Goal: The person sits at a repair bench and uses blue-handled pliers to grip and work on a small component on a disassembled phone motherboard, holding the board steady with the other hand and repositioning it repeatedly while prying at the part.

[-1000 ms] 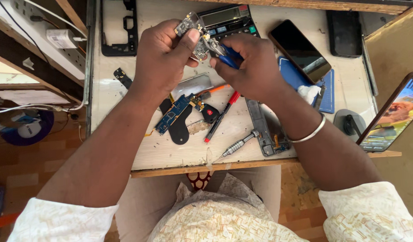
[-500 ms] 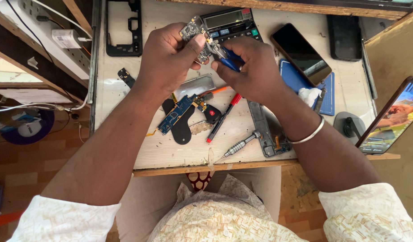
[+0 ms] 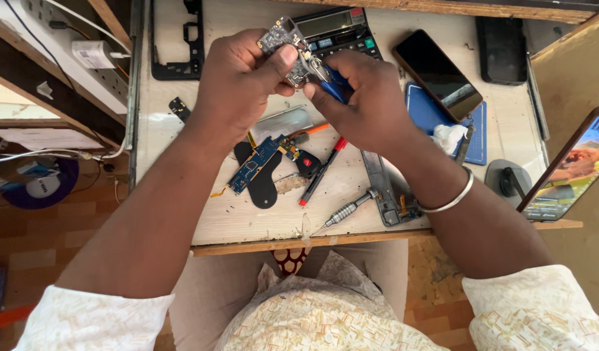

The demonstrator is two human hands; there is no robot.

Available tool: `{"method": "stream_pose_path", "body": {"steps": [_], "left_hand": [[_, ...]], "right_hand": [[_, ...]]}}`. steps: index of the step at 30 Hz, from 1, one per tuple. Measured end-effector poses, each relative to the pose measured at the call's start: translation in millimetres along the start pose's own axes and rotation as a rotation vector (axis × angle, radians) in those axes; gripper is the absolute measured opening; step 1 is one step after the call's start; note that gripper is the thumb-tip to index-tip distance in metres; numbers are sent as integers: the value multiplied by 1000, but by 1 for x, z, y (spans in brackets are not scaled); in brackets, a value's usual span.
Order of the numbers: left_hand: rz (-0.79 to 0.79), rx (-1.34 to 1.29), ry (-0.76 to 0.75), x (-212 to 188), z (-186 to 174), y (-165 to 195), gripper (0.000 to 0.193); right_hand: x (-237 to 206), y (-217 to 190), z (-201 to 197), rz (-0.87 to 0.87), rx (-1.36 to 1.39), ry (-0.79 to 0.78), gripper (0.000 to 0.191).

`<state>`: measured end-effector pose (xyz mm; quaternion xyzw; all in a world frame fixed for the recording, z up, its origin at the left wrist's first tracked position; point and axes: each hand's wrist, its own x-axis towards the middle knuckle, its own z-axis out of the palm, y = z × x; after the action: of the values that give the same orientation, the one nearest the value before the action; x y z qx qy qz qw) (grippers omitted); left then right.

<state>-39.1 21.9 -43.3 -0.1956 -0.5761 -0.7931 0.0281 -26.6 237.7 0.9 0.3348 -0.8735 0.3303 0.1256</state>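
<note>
My left hand (image 3: 238, 81) pinches a small phone circuit board (image 3: 283, 40) between thumb and fingers, held up over the back of the wooden workbench (image 3: 247, 224). My right hand (image 3: 368, 101) grips blue-handled pliers (image 3: 332, 81) whose metal tip touches the board's right edge. Below the hands lie a blue circuit board (image 3: 254, 166), a black oval part (image 3: 264, 188), a red-tipped pen (image 3: 322, 170) and a silver screwdriver (image 3: 348, 209).
A black calculator-like meter (image 3: 342, 26) sits behind the hands. A dark phone (image 3: 437, 75) lies on a blue mat (image 3: 429, 114). A black phone frame (image 3: 176, 39) is at the back left, a lit phone (image 3: 569, 166) at the right edge, a power strip (image 3: 65, 39) at left.
Both hands and the board have stayed close together with only a slight shift; the view has drifted a little.
</note>
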Motion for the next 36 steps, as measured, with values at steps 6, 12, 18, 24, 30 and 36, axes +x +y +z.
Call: {"method": "stream_pose_path", "body": {"steps": [6, 12, 18, 24, 30, 36], "left_hand": [[26, -85, -100, -4, -6, 5, 19], [42, -95, -137, -5, -7, 8, 20], [44, -122, -139, -6, -6, 7, 20], [54, -13, -73, -3, -7, 3, 17], [28, -28, -55, 3, -6, -3, 13], [37, 142, -17, 2, -5, -2, 12]], "right_hand": [[1, -1, -7, -20, 71, -46, 22], [1, -3, -11, 82, 204, -116, 19], [1, 0, -12, 128, 243, -145, 19], [1, 4, -3, 147, 280, -128, 19], [4, 5, 3, -19, -19, -11, 27], [4, 3, 2, -31, -34, 24, 30]]}}
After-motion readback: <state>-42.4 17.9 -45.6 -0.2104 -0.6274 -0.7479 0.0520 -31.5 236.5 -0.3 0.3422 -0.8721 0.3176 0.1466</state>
